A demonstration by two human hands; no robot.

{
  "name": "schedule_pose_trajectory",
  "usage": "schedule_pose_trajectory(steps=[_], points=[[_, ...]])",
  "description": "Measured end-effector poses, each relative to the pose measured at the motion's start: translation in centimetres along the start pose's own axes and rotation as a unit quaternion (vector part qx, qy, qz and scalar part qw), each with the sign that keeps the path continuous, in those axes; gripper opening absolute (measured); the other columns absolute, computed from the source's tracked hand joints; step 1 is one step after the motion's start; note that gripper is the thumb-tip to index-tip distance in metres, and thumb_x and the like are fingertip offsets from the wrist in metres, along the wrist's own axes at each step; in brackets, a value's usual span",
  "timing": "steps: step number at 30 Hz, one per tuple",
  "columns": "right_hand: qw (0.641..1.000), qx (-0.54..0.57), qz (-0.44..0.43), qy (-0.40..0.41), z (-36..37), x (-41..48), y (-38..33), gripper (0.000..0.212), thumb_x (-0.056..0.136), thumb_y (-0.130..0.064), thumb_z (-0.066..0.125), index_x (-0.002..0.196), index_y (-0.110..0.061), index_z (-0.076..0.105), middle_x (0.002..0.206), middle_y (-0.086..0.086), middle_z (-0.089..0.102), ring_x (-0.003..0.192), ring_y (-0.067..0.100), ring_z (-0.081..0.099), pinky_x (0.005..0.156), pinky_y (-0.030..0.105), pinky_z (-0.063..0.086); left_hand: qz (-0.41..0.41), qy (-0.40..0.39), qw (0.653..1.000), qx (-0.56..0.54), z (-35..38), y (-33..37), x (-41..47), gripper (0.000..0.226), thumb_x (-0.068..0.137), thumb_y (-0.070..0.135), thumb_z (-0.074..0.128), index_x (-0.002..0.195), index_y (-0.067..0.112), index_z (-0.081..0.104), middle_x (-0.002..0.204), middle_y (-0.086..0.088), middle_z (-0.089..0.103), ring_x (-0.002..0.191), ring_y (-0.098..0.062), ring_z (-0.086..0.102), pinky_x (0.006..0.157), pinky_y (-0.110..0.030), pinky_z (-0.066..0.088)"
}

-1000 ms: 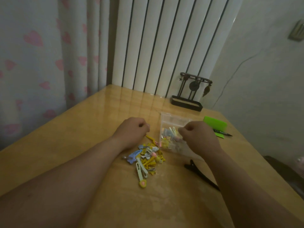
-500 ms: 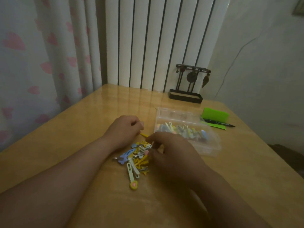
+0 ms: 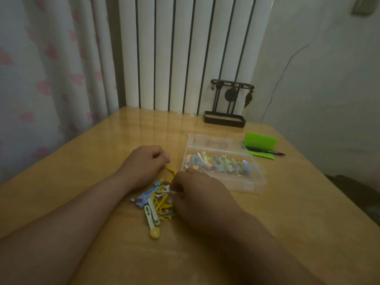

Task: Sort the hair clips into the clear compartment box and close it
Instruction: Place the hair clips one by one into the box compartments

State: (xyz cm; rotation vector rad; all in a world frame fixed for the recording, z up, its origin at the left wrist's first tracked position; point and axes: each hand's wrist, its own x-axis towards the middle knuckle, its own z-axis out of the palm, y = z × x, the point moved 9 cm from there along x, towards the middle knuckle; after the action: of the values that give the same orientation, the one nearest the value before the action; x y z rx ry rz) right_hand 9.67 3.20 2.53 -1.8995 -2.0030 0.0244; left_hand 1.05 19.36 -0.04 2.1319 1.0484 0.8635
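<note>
— Where are your hair clips (image 3: 158, 202)?
— Heaped on the surface (image 3: 82, 161) between your hands; more fill the open clear box (image 3: 222, 163) just right.
— Your grip?
— Your right hand (image 3: 199, 200) pinches a silver clip (image 3: 164, 195); your left hand (image 3: 148, 163) is curled on a yellow clip (image 3: 171, 170).

Under both hands the table (image 3: 86, 161) looks like glossy, smooth wood, with the radiator's pale stripes mirrored in it. The clips (image 3: 153, 204) between the hands look like smooth coloured plastic, a few with shiny metal parts. Just beyond the right hand (image 3: 197, 194), the box (image 3: 242, 186) is clear, glossy plastic. Far left of the left hand (image 3: 144, 163), the curtain (image 3: 51, 68) is soft, matt cloth.
</note>
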Motion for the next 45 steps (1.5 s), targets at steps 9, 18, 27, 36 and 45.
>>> schedule_pose_trajectory(steps=[9,18,27,36,45], points=[[0.983,0.131,0.039,0.12,-3.2,0.2,1.6,0.008,0.095,-0.035,0.067,0.096,-0.034,0.06,0.09,-0.015,0.063,0.079,0.001,0.057,0.064,0.018,0.044,0.01,0.0,1.0,0.002,0.0,0.4,0.0,0.026,0.101,0.031,0.064,0.08,0.021,0.076,0.075,0.005,0.073,0.076,-0.015,0.066,0.075,-0.035,0.051],[0.946,0.187,0.221,0.146,-7.0,0.1,10.4,0.003,0.095,-0.027,0.074,0.094,-0.025,0.076,0.089,-0.009,0.073,0.084,0.008,0.068,0.075,0.031,0.058,0.0,0.001,1.0,-0.014,0.1,-0.1,0.2,0.025,0.101,0.031,0.064,0.083,0.022,0.078,0.076,0.009,0.072,0.075,-0.008,0.065,0.073,-0.03,0.049],[0.957,0.021,0.289,-0.033,-5.1,2.8,11.5,0.026,0.089,-0.04,0.079,0.086,-0.014,0.082,0.079,0.006,0.075,0.08,0.025,0.071,0.073,0.041,0.06,-0.01,-0.004,1.0,-0.025,0.2,-0.5,0.5,0.026,0.1,0.035,0.063,0.082,0.022,0.077,0.077,0.006,0.075,0.079,-0.015,0.069,0.079,-0.037,0.055],[0.947,-0.006,0.311,-0.082,-3.6,3.6,12.5,0.025,0.085,-0.03,0.082,0.092,-0.005,0.082,0.087,0.012,0.079,0.085,0.028,0.075,0.083,0.044,0.063,-0.004,-0.003,1.0,-0.015,0.2,-0.4,0.6,0.027,0.101,0.037,0.062,0.082,0.024,0.076,0.08,0.007,0.075,0.081,-0.012,0.068,0.082,-0.038,0.057],[0.948,-0.017,0.308,-0.081,-3.8,3.6,12.2,0.041,0.092,-0.043,0.078,0.071,-0.007,0.077,0.06,0.001,0.064,0.05,0.011,0.053,0.048,0.021,0.042,-0.007,-0.004,1.0,-0.015,-0.1,-0.3,0.3,0.028,0.102,0.037,0.061,0.084,0.022,0.077,0.079,0.007,0.074,0.08,-0.013,0.068,0.081,-0.039,0.057]])
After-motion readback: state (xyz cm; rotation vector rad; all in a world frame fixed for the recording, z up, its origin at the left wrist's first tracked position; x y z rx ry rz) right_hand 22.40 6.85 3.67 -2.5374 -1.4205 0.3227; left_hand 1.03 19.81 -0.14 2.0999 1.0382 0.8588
